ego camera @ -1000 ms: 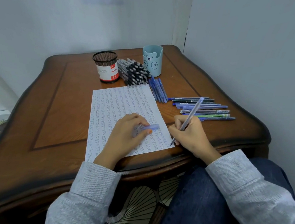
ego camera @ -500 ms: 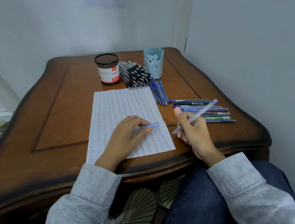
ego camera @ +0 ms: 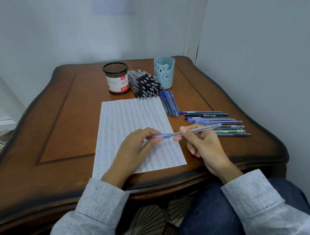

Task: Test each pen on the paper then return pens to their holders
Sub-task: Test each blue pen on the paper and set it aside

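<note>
Only the head view to go on here. The person is sitting at the wooden table (ego camera: 56, 118) and capping a pen (ego camera: 202, 128) just above the paper (ego camera: 128, 115), which is covered in rows of test scribbles.

The right hand (ego camera: 206, 146) is pinching the clear-blue barrel near its front, with the back end pointing toward the row of loose pens (ego camera: 215, 120) on the right. The left hand (ego camera: 134, 151) is pinching the cap (ego camera: 163, 136) between thumb and fingertips. Cap and tip are meeting end to end. It's a bit blurry there, so I can't tell if the tip is seated or only lining up.

I'm reading this as the wrap-up of testing one pen. The next move is calling for a straight push until the cap is fully on, then dropping the pen in its holder.

The mesh cup (ego camera: 116, 80) and blue bear cup (ego camera: 163, 71) are standing at the far side with no pens sticking out. A heap of black-grip pens (ego camera: 145, 84) is lying between them, so plenty of the job is looking undone.
</note>
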